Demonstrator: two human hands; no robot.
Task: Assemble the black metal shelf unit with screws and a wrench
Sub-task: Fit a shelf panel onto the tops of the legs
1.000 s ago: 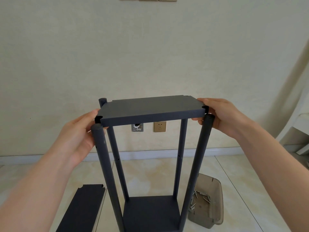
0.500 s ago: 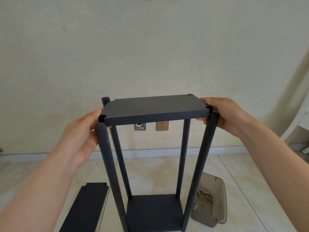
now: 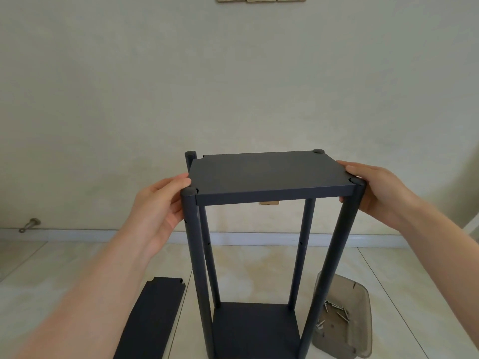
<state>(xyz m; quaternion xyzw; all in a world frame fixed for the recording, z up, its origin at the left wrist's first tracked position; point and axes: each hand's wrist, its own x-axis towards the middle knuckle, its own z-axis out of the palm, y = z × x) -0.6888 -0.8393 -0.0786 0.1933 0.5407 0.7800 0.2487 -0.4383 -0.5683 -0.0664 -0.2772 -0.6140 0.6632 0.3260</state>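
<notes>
The black shelf unit (image 3: pixel 255 255) stands upright on the tiled floor (image 3: pixel 414 294); its top panel (image 3: pixel 269 174) sits level among the four posts, near their tops. The left hand (image 3: pixel 155 211) holds the panel's left edge in a curled grip, thumb on top; the right hand (image 3: pixel 375 190) clasps the right edge the same way. A spare panel (image 3: pixel 153 320) lies flat to the left; a clear tray (image 3: pixel 363 332) holding loose screws (image 3: pixel 337 312) sits to the right.
</notes>
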